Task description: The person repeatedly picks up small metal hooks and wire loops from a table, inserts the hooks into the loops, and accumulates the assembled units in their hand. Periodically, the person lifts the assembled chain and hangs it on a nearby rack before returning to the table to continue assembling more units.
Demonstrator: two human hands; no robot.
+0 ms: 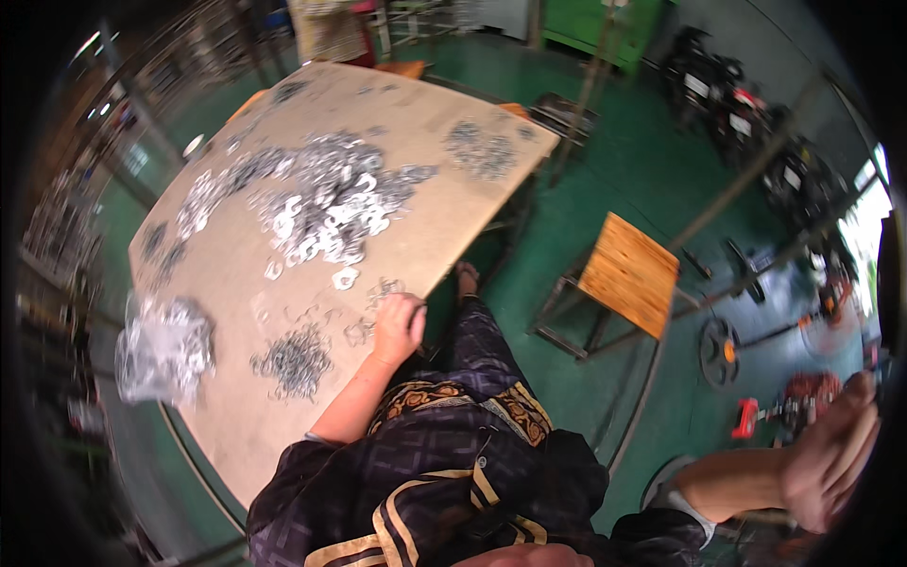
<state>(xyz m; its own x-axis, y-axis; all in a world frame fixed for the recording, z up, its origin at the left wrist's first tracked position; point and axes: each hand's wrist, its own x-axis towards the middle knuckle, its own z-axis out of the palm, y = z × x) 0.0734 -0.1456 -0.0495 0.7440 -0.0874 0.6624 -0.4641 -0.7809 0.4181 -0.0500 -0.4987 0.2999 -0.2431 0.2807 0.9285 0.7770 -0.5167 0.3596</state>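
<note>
My left hand [399,326] rests at the near right edge of a brown-topped table [406,123], its fingers curled in. Whatever those fingers may hold is hidden. Right beside it lie a few thin wire-like metal pieces [359,331], and to its left a small heap of dark grey metal pieces [295,361]. Farther up the table spreads a large pile of shiny, flat, ring-like metal parts [331,203]. Out at the far right, away from the table, my right hand [831,463] is raised over the floor side, slightly blurred, fingers stretched and nothing visible in them.
A clear plastic bag [165,350] sits on the table's left edge. Another scatter of small grey parts [480,149] lies near the far right corner. To the right stands a wooden-topped stool [628,274] on the green floor. Parked motorbikes [746,118] and a fan [723,352] are beyond it.
</note>
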